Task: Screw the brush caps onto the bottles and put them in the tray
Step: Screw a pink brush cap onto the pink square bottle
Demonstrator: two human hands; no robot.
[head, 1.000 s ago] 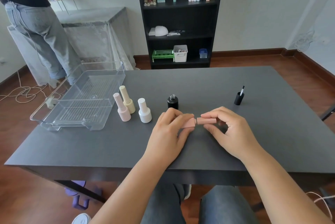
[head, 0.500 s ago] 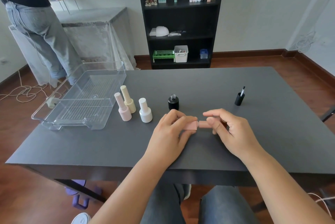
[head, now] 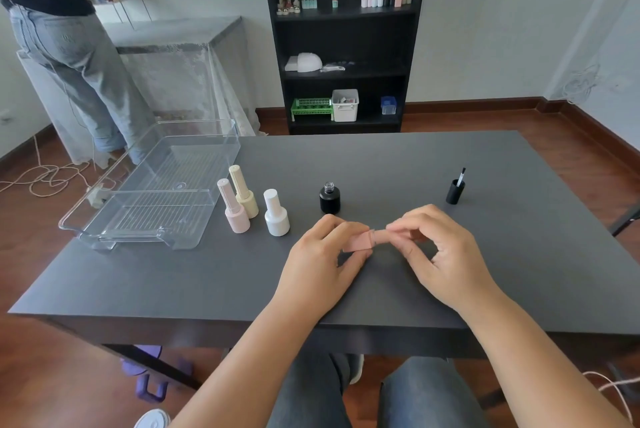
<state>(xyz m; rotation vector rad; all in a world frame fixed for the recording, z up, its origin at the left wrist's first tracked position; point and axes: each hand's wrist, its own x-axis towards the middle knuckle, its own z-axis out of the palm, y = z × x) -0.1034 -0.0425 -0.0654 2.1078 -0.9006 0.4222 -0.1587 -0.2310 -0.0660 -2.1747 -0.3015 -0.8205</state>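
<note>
The peach bottle (head: 358, 241) lies sideways in the air just above the table (head: 398, 168), held between both hands near the front edge. The left hand (head: 323, 263) has its fingers (head: 346, 228) clamped around the bottle's body, thumb underneath. The right hand (head: 446, 254) pinches the peach cap (head: 394, 233) with thumb and forefinger closed on it; the cap meets the bottle's neck, where a thin band of thread shows between them. Just behind the peach bottle stands an open black bottle (head: 329, 198), its bare neck upright. To the left of the peach bottle stands a capped white bottle (head: 276, 213), and further left a pink bottle (head: 234, 211) and a yellow bottle (head: 244, 192), both capped and just beside each other, the yellow one behind. Left of those sits the clear tray (head: 104, 219), near the table's left edge, with nothing in it. Well to the right of the peach bottle and further back, a black cap (head: 455, 191) stands upside down with its brush (head: 461, 177) pointing up. Beyond the table a black shelf (head: 346, 36) carries more small bottles on its top level and bins lower down. At the far left another person (head: 65, 46) in jeans stands with their back turned at a covered side table.
</note>
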